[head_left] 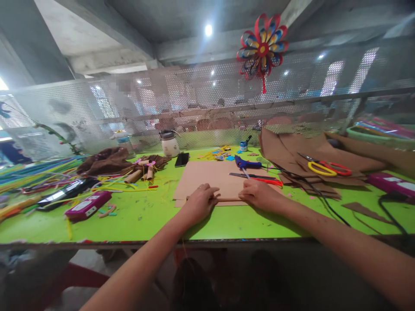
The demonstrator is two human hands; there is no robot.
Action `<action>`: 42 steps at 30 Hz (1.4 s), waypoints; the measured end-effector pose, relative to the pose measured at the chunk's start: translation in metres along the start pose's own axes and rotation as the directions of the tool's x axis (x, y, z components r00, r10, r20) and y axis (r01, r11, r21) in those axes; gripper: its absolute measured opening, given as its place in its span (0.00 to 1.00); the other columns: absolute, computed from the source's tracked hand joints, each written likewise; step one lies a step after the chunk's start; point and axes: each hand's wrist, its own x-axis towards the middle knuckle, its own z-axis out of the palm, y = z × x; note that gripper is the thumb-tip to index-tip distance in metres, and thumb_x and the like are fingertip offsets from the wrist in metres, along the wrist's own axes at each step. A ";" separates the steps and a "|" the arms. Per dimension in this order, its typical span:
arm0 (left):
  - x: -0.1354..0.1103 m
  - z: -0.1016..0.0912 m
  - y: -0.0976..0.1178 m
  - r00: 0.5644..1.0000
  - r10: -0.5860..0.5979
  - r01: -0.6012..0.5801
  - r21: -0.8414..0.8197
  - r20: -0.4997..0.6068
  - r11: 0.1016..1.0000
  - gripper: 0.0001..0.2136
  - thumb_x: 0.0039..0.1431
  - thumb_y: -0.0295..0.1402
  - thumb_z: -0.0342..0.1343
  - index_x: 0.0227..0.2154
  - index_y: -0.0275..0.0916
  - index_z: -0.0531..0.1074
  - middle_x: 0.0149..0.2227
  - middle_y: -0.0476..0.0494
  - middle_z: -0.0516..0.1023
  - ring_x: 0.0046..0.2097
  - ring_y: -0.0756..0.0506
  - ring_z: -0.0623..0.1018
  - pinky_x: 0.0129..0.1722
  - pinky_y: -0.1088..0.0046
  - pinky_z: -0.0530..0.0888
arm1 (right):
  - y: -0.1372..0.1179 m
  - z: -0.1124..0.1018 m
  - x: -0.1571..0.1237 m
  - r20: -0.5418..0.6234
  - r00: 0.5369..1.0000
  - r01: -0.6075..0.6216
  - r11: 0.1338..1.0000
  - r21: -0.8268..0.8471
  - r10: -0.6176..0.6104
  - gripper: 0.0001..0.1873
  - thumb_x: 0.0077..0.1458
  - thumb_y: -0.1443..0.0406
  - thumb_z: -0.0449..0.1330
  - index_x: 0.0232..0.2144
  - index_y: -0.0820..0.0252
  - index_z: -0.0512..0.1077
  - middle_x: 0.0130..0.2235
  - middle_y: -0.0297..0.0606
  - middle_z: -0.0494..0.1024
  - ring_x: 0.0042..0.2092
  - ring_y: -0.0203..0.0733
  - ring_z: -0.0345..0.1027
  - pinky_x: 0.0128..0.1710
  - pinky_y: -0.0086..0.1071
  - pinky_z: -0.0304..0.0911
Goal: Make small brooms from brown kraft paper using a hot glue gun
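A thin brown paper roll (pixel 228 199) lies crosswise along the near edge of a flat brown cardboard sheet (pixel 199 176). My left hand (pixel 201 202) has its fingers curled over the roll's left part. At the roll's right end, my right hand (pixel 257 194) pinches it between thumb and fingers. Just beyond my right hand rests a blue hot glue gun (pixel 248 163), its nozzle toward me. Beside it on the sheet are red-handled scissors (pixel 266 179), partly hidden by my right hand. Both palms are turned away from view.
Stacked brown paper (pixel 292 151) with yellow-and-red scissors (pixel 324 167) lies right, near a black cable (pixel 319 194). Left are a purple power strip (pixel 89 206), short paper tubes (pixel 142 170) and coloured stems (pixel 48 172). A phone (pixel 182 160) and jar (pixel 169 144) stand behind.
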 end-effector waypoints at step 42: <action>0.012 -0.010 -0.019 0.998 -0.053 0.054 -0.049 0.027 0.997 0.10 0.56 0.34 0.57 0.38 0.36 0.78 0.33 0.43 0.78 0.35 0.46 0.75 0.34 0.73 0.69 | 0.021 0.002 0.007 0.025 0.987 -0.155 0.921 0.359 0.157 0.10 0.54 0.62 0.57 0.27 0.62 0.73 0.30 0.37 0.76 0.33 0.40 0.67 0.33 0.32 0.60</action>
